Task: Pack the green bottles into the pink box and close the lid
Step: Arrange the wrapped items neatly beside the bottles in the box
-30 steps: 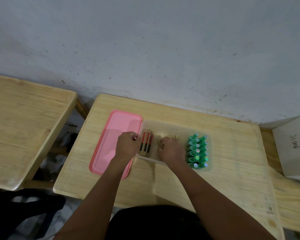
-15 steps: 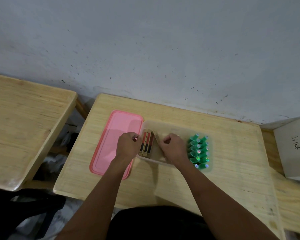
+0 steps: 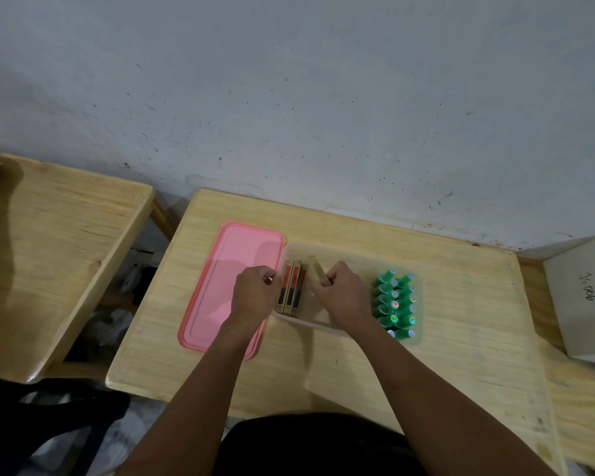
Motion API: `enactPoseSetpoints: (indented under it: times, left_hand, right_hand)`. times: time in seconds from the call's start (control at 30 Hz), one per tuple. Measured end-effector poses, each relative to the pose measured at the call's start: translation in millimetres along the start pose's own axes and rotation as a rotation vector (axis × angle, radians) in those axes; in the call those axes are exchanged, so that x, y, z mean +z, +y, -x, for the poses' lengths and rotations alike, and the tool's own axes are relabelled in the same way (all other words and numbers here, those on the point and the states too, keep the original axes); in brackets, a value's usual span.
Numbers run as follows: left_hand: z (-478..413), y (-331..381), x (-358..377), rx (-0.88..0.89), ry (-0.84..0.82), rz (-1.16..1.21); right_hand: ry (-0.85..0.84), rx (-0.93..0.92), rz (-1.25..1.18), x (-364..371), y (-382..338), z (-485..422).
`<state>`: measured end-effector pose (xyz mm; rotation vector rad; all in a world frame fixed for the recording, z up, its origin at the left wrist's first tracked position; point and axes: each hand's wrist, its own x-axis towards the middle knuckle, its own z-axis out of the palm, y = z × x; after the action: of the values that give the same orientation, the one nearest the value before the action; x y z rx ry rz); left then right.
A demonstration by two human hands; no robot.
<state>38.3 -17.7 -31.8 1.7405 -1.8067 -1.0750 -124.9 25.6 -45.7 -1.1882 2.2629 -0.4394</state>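
A clear plastic box stands mid-table, with its pink lid lying flat to the left. Several green bottles lie in two rows at the box's right end. Two red-and-black cartons lie side by side at its left end. My right hand is inside the box, closed on a tan carton that tilts up beside those two. My left hand is curled shut against the box's left rim, apparently pinching it.
A white cardboard box with handwriting sits at the table's right edge. A second wooden table stands to the left across a gap. The wall runs along the far edge. A dark bag lies on the floor.
My right hand has moved left from beside the green bottles to the cartons, bringing the tan carton and tilting it up. My left hand has stayed at the box's rim.
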Motion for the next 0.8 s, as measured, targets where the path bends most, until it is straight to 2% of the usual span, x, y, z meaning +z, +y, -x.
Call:
enactPoseSetpoints:
  times: [0.1, 0.23, 0.57, 0.8]
  left_hand:
    - [0.1, -0.2, 0.1, -0.005, -0.001, 0.009]
    - [0.6, -0.1, -0.1, -0.006, -0.010, 0.008]
    - [-0.1, -1.6, 1.8, -0.021, -0.003, 0.023]
    - [-0.6, -1.8, 1.9, -0.023, -0.001, 0.015]
  right_hand:
    - [-0.051, 0.001, -0.128, 0.3, 0.3, 5.8]
    - [-0.120, 0.010, -0.170, 7.5, -4.4, 11.1]
    - [-0.076, 0.159, -0.318, 21.0, -18.4, 2.2]
    - [-0.133, 0.152, -0.407, 20.2, -20.2, 1.8]
